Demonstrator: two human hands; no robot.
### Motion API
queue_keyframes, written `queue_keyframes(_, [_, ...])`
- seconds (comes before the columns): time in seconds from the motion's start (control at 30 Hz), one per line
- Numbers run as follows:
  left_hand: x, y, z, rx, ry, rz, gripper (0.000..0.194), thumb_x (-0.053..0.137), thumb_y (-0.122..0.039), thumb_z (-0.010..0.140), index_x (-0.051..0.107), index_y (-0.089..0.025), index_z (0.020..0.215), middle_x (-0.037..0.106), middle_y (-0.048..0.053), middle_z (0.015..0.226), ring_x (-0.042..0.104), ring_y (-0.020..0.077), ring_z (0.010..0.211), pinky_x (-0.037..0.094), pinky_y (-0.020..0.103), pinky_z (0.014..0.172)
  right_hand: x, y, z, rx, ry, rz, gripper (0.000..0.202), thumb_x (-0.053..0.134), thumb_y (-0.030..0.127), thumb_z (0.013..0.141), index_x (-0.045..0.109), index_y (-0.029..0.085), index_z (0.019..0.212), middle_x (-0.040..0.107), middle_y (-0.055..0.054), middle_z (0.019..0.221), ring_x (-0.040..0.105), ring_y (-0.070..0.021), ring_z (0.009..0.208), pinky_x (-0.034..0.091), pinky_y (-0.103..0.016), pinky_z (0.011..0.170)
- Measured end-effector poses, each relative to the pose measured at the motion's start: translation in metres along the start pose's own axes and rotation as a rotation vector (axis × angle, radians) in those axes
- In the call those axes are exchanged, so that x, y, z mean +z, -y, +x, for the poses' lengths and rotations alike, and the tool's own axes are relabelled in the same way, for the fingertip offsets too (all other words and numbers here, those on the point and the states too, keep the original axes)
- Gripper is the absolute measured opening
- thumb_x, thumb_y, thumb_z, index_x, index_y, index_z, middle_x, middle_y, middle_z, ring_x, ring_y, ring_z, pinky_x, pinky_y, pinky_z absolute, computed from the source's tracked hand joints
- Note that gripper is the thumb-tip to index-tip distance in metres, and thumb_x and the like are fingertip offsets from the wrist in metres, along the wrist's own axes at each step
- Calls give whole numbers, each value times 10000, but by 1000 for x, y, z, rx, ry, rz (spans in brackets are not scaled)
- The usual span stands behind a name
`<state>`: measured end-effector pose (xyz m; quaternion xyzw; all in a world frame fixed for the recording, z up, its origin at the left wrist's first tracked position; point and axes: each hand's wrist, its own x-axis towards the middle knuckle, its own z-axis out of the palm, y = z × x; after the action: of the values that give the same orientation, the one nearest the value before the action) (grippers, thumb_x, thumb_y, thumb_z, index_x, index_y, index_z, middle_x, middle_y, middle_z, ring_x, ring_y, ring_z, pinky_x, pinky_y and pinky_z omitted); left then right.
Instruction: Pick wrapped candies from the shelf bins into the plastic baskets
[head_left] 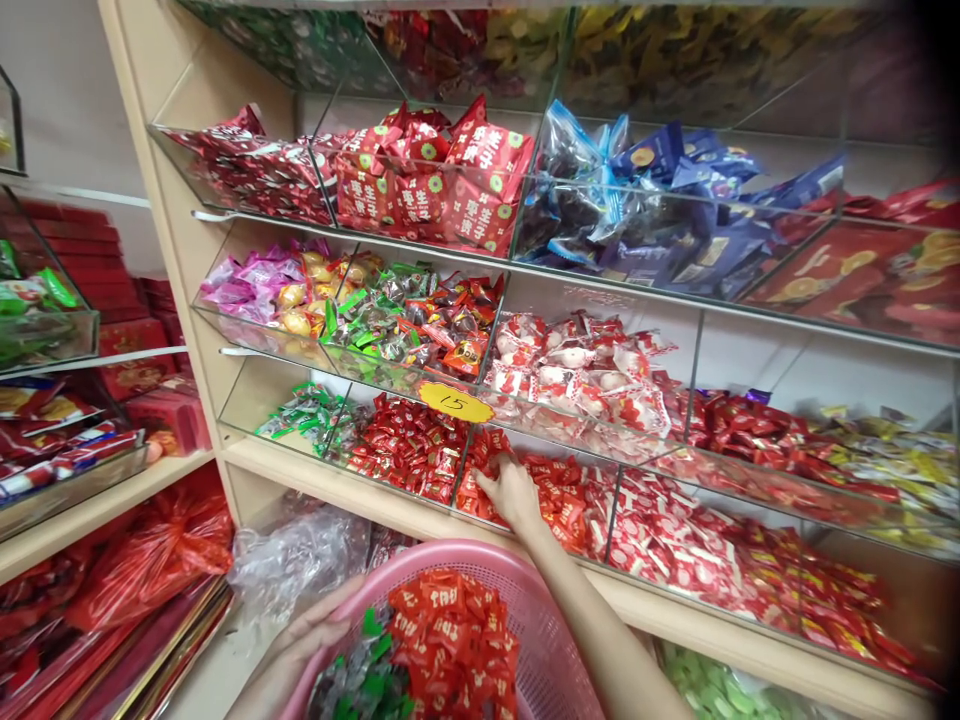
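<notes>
My left hand point(311, 640) is closed on the left rim of a pink plastic basket point(544, 615) with perforated sides. Inside it, red-wrapped candies point(454, 635) are heaped on the right, and clear-and-green-wrapped candies point(364, 675) lie on the left. My right hand point(512, 492) reaches over the basket into a bottom-row shelf compartment of matching red-wrapped candies point(559, 495). Its fingers curl around some of these candies, with the thumb towards the left; the fingertips are partly hidden among the wrappers.
Clear-fronted candy bins point(585, 430) rise in tiers on a wooden shelf point(420, 510). A yellow price tag point(456, 401) marked 15 hangs above my right hand. Crumpled clear plastic point(300, 555) lies below the shelf. Red bags point(161, 560) and boxes stand at the left.
</notes>
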<state>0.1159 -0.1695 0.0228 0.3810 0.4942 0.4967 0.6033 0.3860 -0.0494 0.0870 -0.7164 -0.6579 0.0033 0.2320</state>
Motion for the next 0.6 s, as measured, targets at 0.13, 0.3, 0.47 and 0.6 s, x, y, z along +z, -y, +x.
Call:
queue_keyframes(0.13, [0,1,0,-11,-3,-15,412,648,-338,567,676,-233,964,576,19,1162,351,262,1227,182,368,1063,1,-2,-1,-41,30,36,311,516,397,746,526,181,970,591,-87,972,572,-183,793,354,-246,616])
queue_keyframes(0.3, [0,-1,-1,-28,9,-30,423,681,-347,548,678,-245,959,576,8,1160,362,263,1220,158,356,1071,6,-5,1,-102,55,207,272,514,346,722,546,189,942,607,-53,928,558,-159,778,368,-232,646])
queue_keyframes(0.47, [4,-12,-7,-60,-12,-28,411,690,-320,549,679,-235,952,572,11,1164,362,265,1218,184,365,1064,11,-11,5,-126,89,284,251,471,167,666,562,208,896,607,-18,891,542,-148,797,372,-233,682])
queue_keyframes(0.6, [7,-20,-10,-98,-22,-2,417,710,-300,514,690,-218,923,564,26,1168,366,283,1208,245,365,1044,18,-18,7,-203,108,344,422,483,92,587,517,197,994,575,-15,909,516,-141,828,381,-230,705])
